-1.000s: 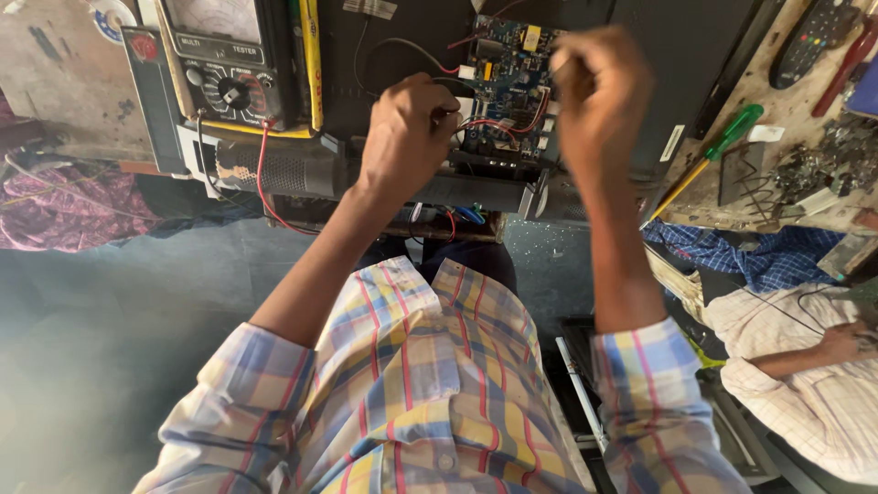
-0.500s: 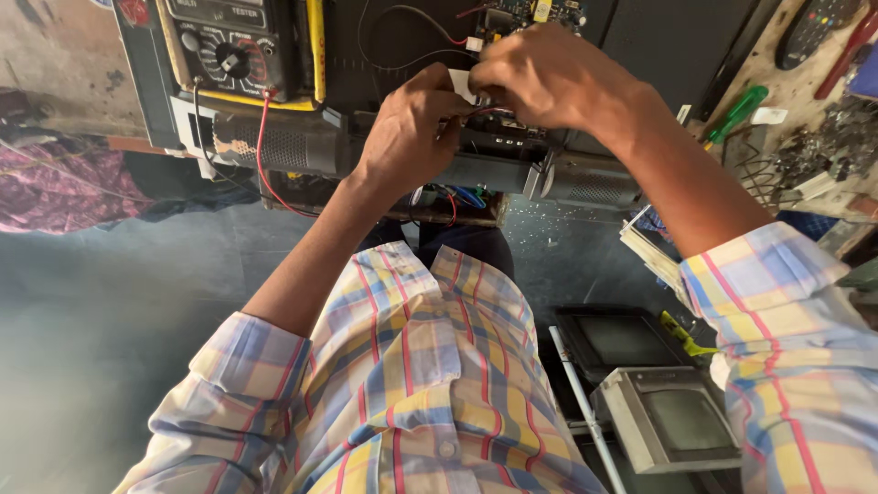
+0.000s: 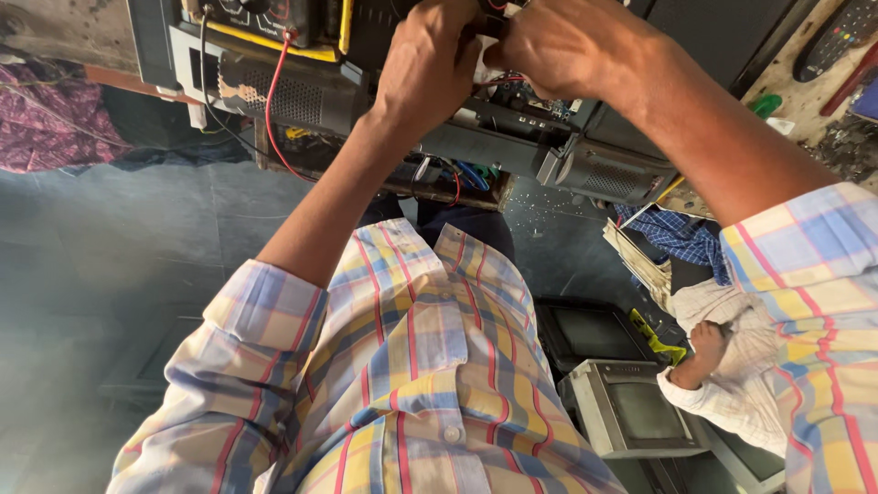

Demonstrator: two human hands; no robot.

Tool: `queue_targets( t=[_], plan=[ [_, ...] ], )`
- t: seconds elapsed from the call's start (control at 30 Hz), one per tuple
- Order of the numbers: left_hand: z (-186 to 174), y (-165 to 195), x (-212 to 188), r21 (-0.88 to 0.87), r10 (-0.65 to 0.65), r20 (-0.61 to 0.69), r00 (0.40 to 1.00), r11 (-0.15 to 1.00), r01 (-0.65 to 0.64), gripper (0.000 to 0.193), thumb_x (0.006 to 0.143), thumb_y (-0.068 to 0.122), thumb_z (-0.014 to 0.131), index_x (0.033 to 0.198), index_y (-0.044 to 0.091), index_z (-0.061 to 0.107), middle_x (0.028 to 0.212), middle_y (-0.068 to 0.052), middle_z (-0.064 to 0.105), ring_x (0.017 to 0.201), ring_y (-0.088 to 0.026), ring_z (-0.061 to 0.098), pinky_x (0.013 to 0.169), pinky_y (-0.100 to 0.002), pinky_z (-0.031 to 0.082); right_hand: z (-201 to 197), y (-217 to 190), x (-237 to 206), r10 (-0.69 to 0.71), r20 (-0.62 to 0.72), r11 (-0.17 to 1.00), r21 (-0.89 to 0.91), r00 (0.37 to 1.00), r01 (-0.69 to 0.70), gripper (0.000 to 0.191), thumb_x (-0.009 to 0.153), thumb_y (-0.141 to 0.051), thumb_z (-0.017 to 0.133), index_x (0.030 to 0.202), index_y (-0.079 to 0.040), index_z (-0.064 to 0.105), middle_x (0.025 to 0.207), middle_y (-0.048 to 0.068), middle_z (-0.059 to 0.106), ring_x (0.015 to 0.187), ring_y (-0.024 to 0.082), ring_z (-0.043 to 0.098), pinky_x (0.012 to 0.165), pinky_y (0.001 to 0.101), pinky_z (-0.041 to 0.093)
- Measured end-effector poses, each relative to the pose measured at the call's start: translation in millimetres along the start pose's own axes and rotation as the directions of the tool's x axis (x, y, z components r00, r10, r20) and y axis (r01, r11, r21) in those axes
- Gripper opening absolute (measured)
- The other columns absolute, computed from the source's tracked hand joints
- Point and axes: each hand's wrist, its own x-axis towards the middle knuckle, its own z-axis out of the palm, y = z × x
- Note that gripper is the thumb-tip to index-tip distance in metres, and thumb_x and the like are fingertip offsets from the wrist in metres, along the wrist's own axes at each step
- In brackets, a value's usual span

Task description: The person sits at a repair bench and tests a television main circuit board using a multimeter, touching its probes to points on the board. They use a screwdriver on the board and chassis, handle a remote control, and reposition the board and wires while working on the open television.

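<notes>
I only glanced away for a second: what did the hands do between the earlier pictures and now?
The right hand, which was apart a second ago, has swung over to meet the left hand; both now pinch at the red wires above the dark grey plastic device casing. What they grip is hidden. The casing, the yellow-edged meter and its red lead stayed put.

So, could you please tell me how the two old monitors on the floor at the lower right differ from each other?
The light grey monitor has a pale casing, while the black monitor behind it is dark all over. The light grey monitor lies nearer the camera and shows its whole front; the black monitor is partly hidden by the checked shirt. Both lie on the floor, screens dark, close beside each other.
</notes>
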Motion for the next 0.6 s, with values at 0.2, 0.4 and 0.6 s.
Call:
queue_targets(
  t=[0.2,0.4,0.6],
  plan=[
    [2.6,-6.1,-2.7,0.018,-0.049,0.087,0.995,0.999,0.047,0.031,0.097,0.006,0.073,0.124,0.010,0.058,0.112,-0.015,0.070,0.096,-0.039,0.068,0.081,-0.051,0.055,2.8,-2.3,3.7,0.012,0.003,0.999,0.037,1.000,-0.013,0.029,0.095,-0.007,0.064,0.116,-0.019,0.079,0.083,0.014,0.074,0.067,0.032,0.070,0.056,0.0438,0.055],
    [0.9,-4.9,-4.0,0.002,-0.023,0.088,0.996,1.000,0.023,0.027,0.102,0.003,0.069,0.126,0.011,0.059,0.112,-0.013,0.071,0.094,-0.035,0.070,0.081,-0.048,0.057,5.7,-5.2,3.3,0.035,-0.044,0.993,0.116,0.998,-0.029,0.022,0.097,-0.010,0.064,0.113,-0.014,0.079,0.084,0.015,0.074,0.067,0.032,0.070,0.056,0.0431,0.055],
    [3.5,-6.9,-2.6,0.014,0.009,0.070,0.998,1.000,-0.010,0.027,0.101,0.002,0.068,0.125,0.011,0.059,0.110,-0.012,0.072,0.095,-0.035,0.071,0.082,-0.049,0.056,6.2,-9.2,0.5,0.072,-0.113,0.979,0.199,0.991,-0.048,0.018,0.100,-0.013,0.063,0.110,-0.010,0.078,0.085,0.016,0.074,0.066,0.031,0.070,0.056,0.0424,0.055]
  ],
)
